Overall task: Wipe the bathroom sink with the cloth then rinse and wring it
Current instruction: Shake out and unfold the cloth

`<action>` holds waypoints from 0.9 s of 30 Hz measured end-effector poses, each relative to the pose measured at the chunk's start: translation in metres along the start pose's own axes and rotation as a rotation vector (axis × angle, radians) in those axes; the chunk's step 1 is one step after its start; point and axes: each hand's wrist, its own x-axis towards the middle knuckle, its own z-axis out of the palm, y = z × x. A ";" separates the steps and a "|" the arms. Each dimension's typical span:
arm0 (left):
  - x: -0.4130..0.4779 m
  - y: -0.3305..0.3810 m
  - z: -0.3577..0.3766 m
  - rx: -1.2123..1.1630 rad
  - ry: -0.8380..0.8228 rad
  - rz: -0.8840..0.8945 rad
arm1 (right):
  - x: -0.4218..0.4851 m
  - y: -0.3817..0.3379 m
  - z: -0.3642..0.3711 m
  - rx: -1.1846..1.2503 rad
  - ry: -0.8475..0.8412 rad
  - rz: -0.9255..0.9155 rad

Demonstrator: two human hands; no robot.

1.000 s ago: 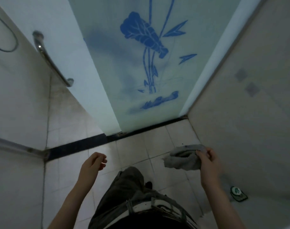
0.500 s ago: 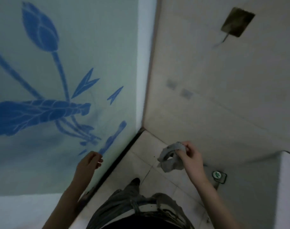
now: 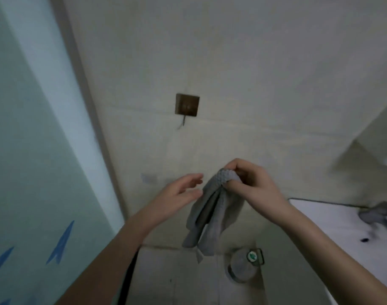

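Right hand: the right hand [image 3: 254, 186] is raised in front of the wall, thumb and curled fingers pinching the bunched top of the cloth.
Left hand: the left hand [image 3: 177, 190] is released, fingers straight and slightly spread, tips just beside the cloth's upper left edge (whether they touch it I cannot tell).
Cloth: the cloth [image 3: 210, 214] is grey with a nubbly, waffle-like weave at the gathered top. It hangs from the right hand in long soft folds, its lower corners dangling free between the two forearms.
Sink: the sink [image 3: 333, 219] is white and smooth with a flat rim. It lies right of the right forearm, apart from the cloth.
Faucet: the faucet [image 3: 379, 214] is grey metal and blurred, at the sink's far right.
Wall: the wall [image 3: 254, 73] is pale tile with faint joints.
Hook plate: the hook plate [image 3: 187, 105] is a small brown square, fixed to the wall above the hands.
Glass panel: the glass panel [image 3: 29, 172] is frosted and pale green with blue leaf shapes, at far left.
Round object: a round grey object [image 3: 241, 269] with a green label sits low, under the cloth's tips.
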 end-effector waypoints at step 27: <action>0.089 0.506 -0.123 1.389 0.761 1.245 | 0.109 -0.318 -0.297 -1.060 0.414 -0.559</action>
